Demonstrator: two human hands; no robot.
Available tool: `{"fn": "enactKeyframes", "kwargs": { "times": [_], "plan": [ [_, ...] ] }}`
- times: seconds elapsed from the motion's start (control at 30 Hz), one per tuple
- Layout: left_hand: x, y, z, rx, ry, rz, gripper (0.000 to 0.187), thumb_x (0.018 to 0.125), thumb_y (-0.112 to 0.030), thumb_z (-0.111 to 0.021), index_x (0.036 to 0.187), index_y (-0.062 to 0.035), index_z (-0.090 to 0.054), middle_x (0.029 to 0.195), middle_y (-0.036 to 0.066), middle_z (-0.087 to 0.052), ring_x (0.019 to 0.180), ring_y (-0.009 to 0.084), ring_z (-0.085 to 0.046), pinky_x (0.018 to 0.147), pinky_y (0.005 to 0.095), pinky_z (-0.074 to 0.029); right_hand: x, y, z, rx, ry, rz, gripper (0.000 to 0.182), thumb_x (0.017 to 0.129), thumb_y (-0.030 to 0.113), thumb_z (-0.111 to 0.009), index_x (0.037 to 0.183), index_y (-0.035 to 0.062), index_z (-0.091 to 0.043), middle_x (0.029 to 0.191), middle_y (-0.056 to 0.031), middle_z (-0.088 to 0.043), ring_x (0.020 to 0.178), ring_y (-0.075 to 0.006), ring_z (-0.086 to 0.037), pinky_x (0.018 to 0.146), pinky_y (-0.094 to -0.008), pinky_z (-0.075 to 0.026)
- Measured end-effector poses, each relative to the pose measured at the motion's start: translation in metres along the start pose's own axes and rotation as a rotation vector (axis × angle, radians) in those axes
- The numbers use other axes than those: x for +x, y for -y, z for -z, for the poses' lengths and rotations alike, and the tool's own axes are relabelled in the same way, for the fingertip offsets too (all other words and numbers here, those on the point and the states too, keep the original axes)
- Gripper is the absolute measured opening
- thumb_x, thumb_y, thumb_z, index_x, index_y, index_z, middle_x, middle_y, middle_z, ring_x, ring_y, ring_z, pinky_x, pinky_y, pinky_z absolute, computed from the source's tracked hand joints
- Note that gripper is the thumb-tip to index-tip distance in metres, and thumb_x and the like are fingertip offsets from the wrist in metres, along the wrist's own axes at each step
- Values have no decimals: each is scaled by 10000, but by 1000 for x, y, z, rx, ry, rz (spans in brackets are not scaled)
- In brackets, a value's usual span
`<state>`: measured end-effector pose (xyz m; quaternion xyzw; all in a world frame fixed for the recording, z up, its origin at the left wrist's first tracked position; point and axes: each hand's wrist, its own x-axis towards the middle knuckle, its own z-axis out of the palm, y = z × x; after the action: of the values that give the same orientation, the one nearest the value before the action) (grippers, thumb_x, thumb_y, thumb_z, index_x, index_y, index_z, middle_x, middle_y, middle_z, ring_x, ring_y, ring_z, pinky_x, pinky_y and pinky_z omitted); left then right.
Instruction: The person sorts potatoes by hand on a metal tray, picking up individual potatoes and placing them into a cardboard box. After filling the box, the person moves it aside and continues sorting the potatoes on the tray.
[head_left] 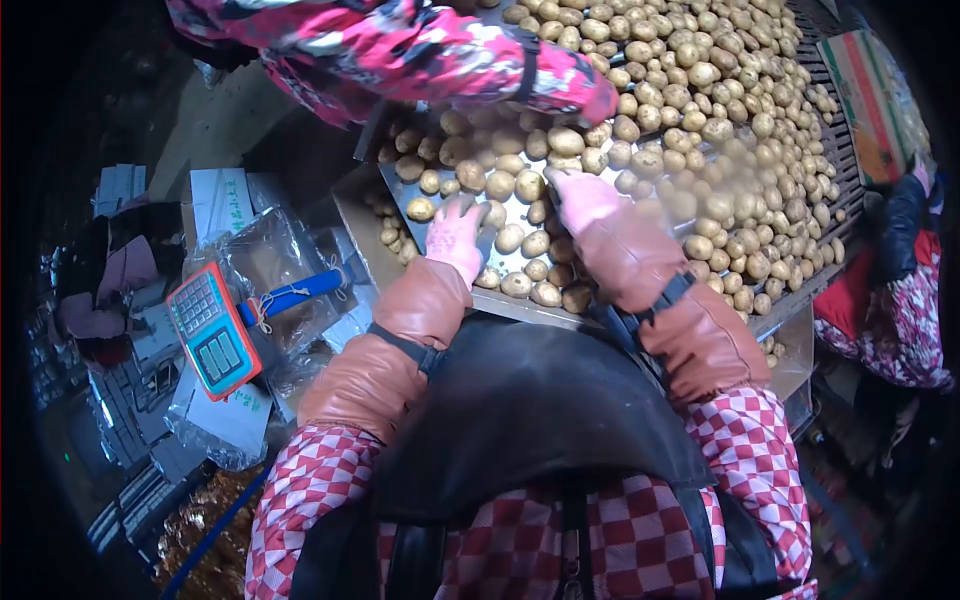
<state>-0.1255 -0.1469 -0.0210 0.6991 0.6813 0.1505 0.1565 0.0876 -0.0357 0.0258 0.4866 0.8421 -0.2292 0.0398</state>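
Note:
Many potatoes (700, 72) lie spread over a metal sorting table (400, 187). My left hand (460, 236), in a pink glove with dark fingertips, rests among the potatoes near the table's left end, its fingers spread and nothing gripped. To the right of it, my right hand (582, 200), gloved the same way, reaches over the potatoes with its thumb side toward a potato (529, 185). The fingers of that hand are partly hidden, and whether they hold anything does not show. Brown sleeve covers reach up both of my forearms.
A co-worker's pink sleeve (480, 65) crosses the table's far side, hand on the potatoes. An orange digital scale (213, 332) stands at left beside plastic-lined boxes (222, 200). Another person (910, 290) is at the right edge, near a cardboard box (862, 105).

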Motion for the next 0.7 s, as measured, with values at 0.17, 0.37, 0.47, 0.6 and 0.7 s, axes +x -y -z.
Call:
{"fn": "enactKeyframes", "kwargs": {
  "times": [0.17, 0.37, 0.47, 0.6, 0.7],
  "plan": [
    [24, 10, 26, 113, 147, 169, 263, 859, -212, -647, 1114, -159, -680, 1143, 125, -641, 1071, 349, -588, 906, 446, -479, 59, 16, -48, -102, 165, -84, 390, 848, 183, -646, 1205, 29, -610, 1183, -171, -675, 1114, -299, -656, 923, -401, -529],
    [113, -16, 33, 288, 428, 93, 481, 753, -152, -762, 1203, -58, -619, 1123, 186, -673, 1095, 333, -644, 928, 419, -524, 40, 15, -16, -127, 151, 1, 365, 854, 206, -641, 1175, 32, -648, 1210, -189, -665, 1119, -287, -659, 925, -402, -528],
    [128, -60, 88, 397, 792, 129, 501, 730, -158, -776, 1186, -18, -624, 1158, 213, -672, 1083, 346, -658, 961, 411, -514, 26, 9, -6, -78, 239, -122, 328, 882, 165, -584, 1199, 82, -582, 1216, -186, -607, 1180, -326, -596, 937, -444, -504],
    [139, 7, 29, 201, 517, 173, 409, 816, -153, -676, 1203, -29, -628, 1156, 226, -667, 1102, 348, -651, 947, 404, -518, 0, 6, 4, -208, 376, -242, 276, 946, 216, -475, 1162, 211, -648, 1242, -120, -596, 1176, -303, -599, 920, -470, -508],
    [139, 5, 34, 57, 416, 262, 301, 838, -275, -692, 1105, -138, -660, 1027, 159, -720, 953, 346, -686, 837, 428, -533, -1, -12, -1, -104, 312, -176, 271, 926, 225, -559, 1165, 136, -650, 1043, -111, -663, 997, -253, -678, 800, -430, -537]
  ]
}}
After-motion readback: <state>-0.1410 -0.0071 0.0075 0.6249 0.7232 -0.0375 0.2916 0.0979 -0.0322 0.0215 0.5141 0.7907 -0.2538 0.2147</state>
